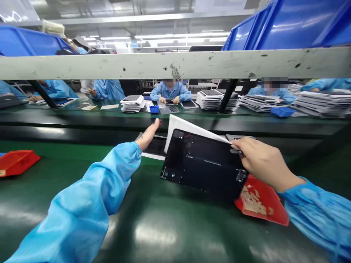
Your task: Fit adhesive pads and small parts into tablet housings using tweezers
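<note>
My right hand [264, 164] grips the right edge of a black tablet-sized panel [200, 164], tilting it above the green bench top. A white sheet [186, 128] sticks out behind the panel's far edge, and a small red wire shows near its upper corner. My left hand [149, 134] reaches forward with its fingers extended, holding nothing. Just below it lies a second dark panel [156, 147] with a white edge, partly hidden by the black panel. A red plastic tray [259, 201] sits beneath my right hand, with pale scraps inside.
Another red tray [16, 162] stands at the left of the green bench [170, 233]. A scuffed grey shelf beam [175, 65] crosses the view, holding blue bins [285, 25]. Beyond it, people in blue gowns [170, 91] sit among several stacks of dark panels [210, 100].
</note>
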